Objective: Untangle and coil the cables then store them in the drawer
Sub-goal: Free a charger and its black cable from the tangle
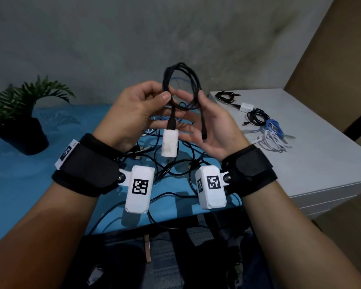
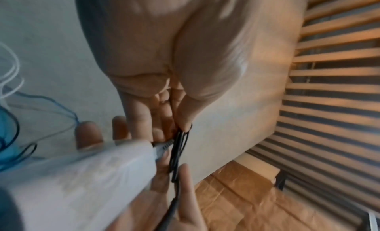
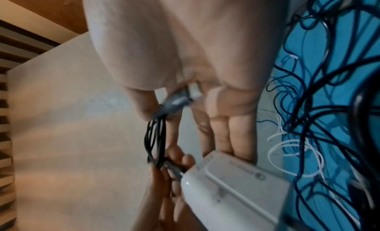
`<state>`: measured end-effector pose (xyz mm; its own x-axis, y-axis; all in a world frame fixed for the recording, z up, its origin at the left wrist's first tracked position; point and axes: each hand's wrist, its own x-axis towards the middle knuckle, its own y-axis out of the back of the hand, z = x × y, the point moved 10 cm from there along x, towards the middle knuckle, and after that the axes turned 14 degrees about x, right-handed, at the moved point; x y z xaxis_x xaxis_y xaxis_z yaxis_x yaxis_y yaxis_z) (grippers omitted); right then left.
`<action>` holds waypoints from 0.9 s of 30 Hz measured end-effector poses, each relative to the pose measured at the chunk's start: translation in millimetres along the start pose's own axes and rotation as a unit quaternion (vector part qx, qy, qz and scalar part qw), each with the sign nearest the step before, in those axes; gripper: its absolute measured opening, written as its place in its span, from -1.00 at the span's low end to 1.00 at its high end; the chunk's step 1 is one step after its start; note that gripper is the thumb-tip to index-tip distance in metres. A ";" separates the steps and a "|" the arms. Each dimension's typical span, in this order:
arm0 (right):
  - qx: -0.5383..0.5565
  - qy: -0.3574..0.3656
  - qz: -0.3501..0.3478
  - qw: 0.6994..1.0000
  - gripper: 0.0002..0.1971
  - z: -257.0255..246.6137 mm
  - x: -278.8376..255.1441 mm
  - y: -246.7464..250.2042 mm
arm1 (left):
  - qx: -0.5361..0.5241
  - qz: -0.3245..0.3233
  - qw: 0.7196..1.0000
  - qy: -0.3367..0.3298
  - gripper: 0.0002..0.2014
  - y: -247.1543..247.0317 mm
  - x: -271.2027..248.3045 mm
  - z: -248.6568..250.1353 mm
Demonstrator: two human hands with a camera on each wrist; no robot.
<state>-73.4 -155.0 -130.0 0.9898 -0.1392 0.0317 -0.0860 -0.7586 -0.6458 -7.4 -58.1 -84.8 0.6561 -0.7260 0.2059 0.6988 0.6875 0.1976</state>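
The left hand (image 1: 133, 113) pinched a coiled black cable (image 1: 181, 86), thumb clamped against fingers; the right hand (image 1: 208, 126), fingers apart, steadied it. The dangling white charger (image 1: 169, 145) might drag the loops loose if that pinch slackened.

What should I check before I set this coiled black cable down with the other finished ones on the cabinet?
1. Left hand pinches the black coil: ok.
2. Right hand supports the coil: ok.
3. Loops gathered, none trailing into the tangled pile: ok.
4. White charger hangs plugged to the coil: ok.
5. Loose plug end tucked in: not ok, it dangles.
6. Bare spot on the white cabinet beside the finished coils: ok.
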 end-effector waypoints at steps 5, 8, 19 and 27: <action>-0.040 -0.055 0.005 0.998 -0.50 17.3 3.4 3.3 | 0.151 0.084 0.984 -0.041 -0.92 20.0 2.7 3.7; -0.036 -0.070 0.040 0.996 -0.54 22.3 6.8 13.7 | 0.204 0.100 0.973 -0.028 -0.88 24.1 5.0 -1.4; -0.005 -0.004 0.144 0.989 -0.59 -23.7 -0.6 63.4 | 0.272 0.021 0.961 0.037 -0.81 15.1 0.5 -13.8; -0.032 0.127 0.361 0.924 -0.60 -121.8 -70.9 192.7 | 0.389 -0.195 0.900 0.008 -0.73 -28.3 -16.1 -27.8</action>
<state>-174.0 -368.8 -163.8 0.6148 -0.7611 -0.2068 -0.7269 -0.4451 -0.5230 -29.8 -66.2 -120.4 0.4119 -0.9105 -0.0375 0.4692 0.1766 0.8652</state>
